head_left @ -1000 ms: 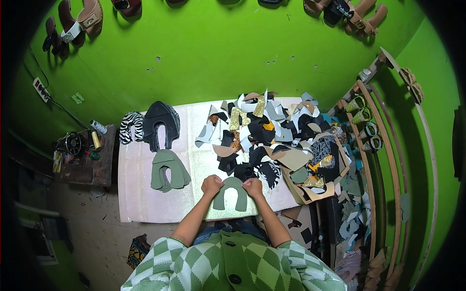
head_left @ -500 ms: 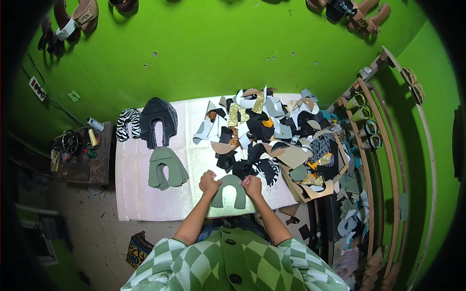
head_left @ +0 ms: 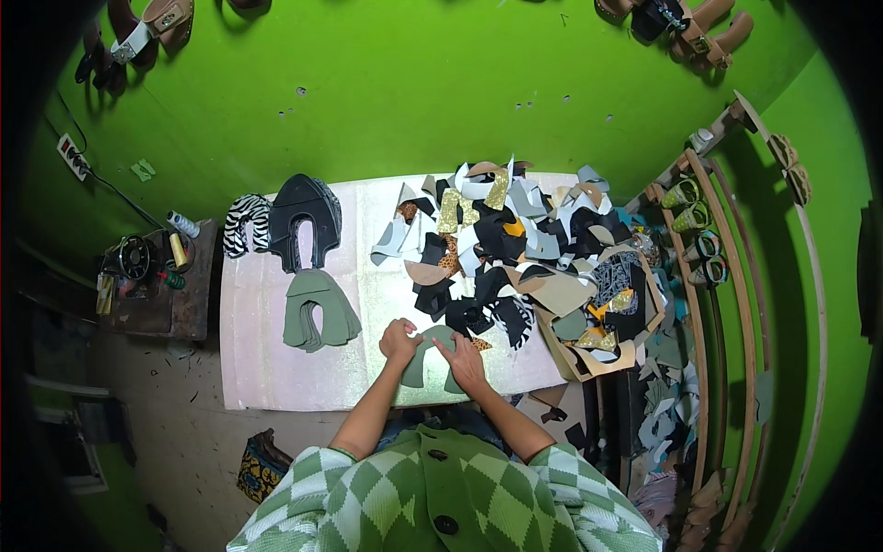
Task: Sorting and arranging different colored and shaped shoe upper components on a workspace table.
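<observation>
Lower centre: green arch piece, left hand and right hand on it, how far closed we cannot tell; apparently an adjusting step, next calling for steadiness.

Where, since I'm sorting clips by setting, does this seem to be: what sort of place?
Probably a small shoemaking workshop: sandals line the green wall, cut scraps are heaped on the table, and a stack of green arch-shaped pieces lies there too.

The green arch looks smooth, matt; gold scraps look glittery; the cardigan, knitted.
</observation>
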{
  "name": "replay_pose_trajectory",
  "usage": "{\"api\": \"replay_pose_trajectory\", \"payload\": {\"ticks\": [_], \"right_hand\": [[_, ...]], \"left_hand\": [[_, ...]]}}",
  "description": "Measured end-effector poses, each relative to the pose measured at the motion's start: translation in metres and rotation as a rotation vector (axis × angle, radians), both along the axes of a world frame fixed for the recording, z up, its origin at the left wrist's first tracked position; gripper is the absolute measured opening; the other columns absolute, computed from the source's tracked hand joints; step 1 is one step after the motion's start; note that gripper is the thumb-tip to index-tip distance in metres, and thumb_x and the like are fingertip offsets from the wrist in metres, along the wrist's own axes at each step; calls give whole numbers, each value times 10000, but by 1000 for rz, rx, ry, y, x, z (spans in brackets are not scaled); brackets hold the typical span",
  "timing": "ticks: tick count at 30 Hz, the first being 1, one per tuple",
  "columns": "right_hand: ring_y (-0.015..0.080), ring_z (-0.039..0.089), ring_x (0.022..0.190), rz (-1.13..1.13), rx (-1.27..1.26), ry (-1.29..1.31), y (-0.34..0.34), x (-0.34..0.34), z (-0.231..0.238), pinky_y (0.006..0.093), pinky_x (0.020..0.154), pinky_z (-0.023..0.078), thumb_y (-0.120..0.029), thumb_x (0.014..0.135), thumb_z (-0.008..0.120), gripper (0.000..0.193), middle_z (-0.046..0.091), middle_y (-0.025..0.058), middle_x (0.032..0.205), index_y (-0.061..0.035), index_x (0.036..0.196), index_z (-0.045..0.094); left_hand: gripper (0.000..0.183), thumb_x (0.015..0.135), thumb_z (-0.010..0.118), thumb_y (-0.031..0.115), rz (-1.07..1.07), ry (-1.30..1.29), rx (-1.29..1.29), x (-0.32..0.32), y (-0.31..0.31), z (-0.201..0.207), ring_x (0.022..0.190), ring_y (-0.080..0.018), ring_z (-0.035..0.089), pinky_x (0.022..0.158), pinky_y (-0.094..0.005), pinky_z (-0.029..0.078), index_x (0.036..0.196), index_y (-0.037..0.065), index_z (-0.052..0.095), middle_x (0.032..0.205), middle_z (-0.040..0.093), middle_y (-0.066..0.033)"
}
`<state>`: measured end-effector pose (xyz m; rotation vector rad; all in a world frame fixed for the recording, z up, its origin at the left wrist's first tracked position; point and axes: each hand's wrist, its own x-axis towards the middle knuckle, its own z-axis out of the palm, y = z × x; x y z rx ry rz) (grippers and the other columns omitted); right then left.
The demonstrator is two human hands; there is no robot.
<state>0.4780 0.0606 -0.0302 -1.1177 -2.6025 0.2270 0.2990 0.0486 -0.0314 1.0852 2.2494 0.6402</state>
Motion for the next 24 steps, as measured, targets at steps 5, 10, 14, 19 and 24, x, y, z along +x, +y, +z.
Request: {"api": "replay_pose_trajectory", "payload": {"ticks": [5,10,14,19,24], "right_hand": [[247,528,876,-49,-28,-26,0,8,1,338,717,450,-39,806,494,554,496,115,996,-349,1264,533],[256,535,868,-106,-77,-75,0,24,2,348,660,454,-56,808,515,524,505,111,951,-345,1244,550],[254,538,862,-164,-12,-42,-5,31,2,344,618,454,-61,808,526,508,501,109,922,-340,1231,560],[252,541,852,-220,-47,5,-10,42,8,337,605,460,-56,808,526,493,494,100,909,-322,1221,570],[265,538,840,-237,-189,104,-9,40,14,360,648,472,-34,809,515,418,474,103,879,-253,1145,631]], "left_hand": [[273,580,826,243,1,-21,-23,-4,0,-3,809,-197,628,690,-370,446,786,159,667,830,643,-5],[286,592,829,271,-44,13,-34,-7,2,-1,784,-178,636,677,-338,466,799,146,676,821,659,2],[279,595,829,272,-44,20,-48,-7,2,0,784,-178,637,686,-341,462,800,155,680,823,660,10],[271,594,829,273,-40,28,-65,-5,3,4,788,-181,638,701,-343,461,793,162,683,821,663,13],[166,679,761,244,-38,-14,-75,-10,2,-4,809,-207,651,717,-353,467,805,164,687,842,686,-22]]}}
